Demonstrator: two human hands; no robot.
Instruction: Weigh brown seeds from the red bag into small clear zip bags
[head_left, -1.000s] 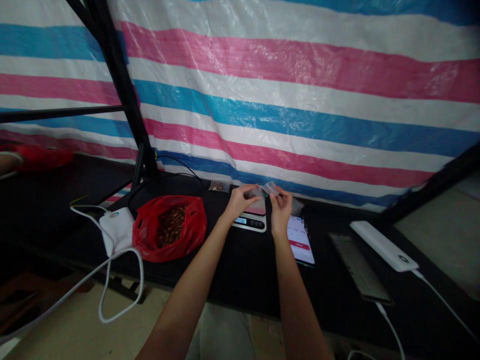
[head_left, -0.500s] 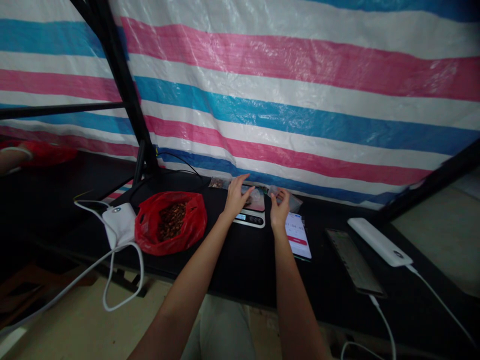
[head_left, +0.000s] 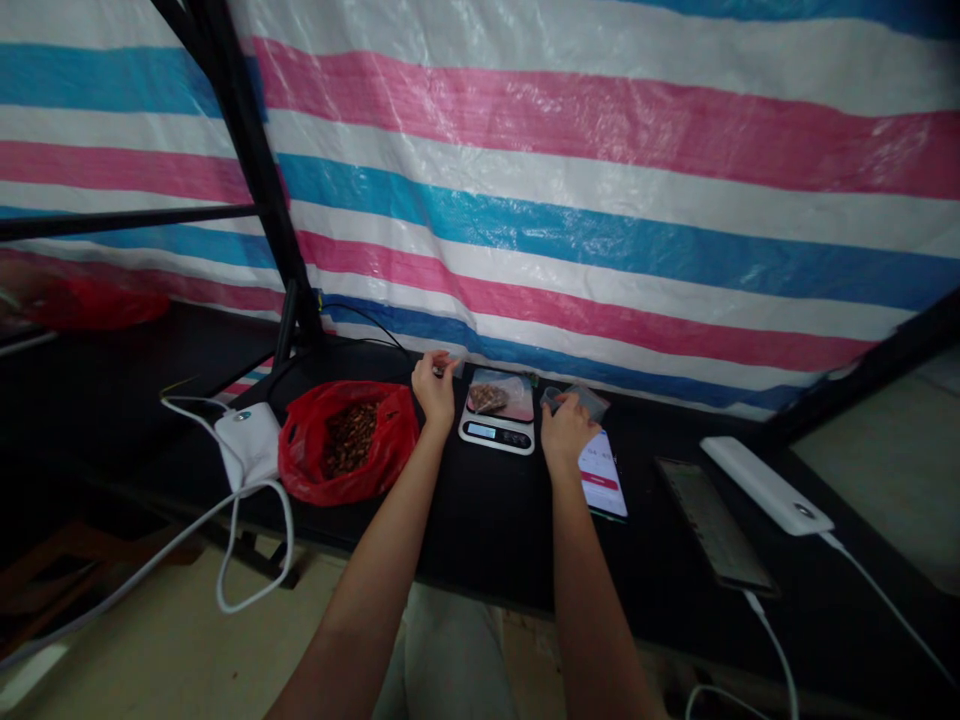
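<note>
On scale [head_left: 497, 432]: filled pouch [head_left: 496, 397], between hands; left grip [head_left: 434, 385] pinching small packet [head_left: 445, 368], right grip [head_left: 564, 428] pinching clear bags [head_left: 581, 399].

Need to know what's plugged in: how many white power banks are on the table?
2. One power bank lies left of the red bag; the other lies at the far right. Both have white cables attached.

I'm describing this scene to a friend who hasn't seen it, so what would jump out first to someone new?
The big pink, blue and white striped plastic tarp fills the whole background behind the black table. On the table, left of centre, an open red plastic bag of brown nuts or seeds glows against the dark top. Beside it, a small white digital scale carries a clear pouch, with the left hand and right hand on either side.
</note>
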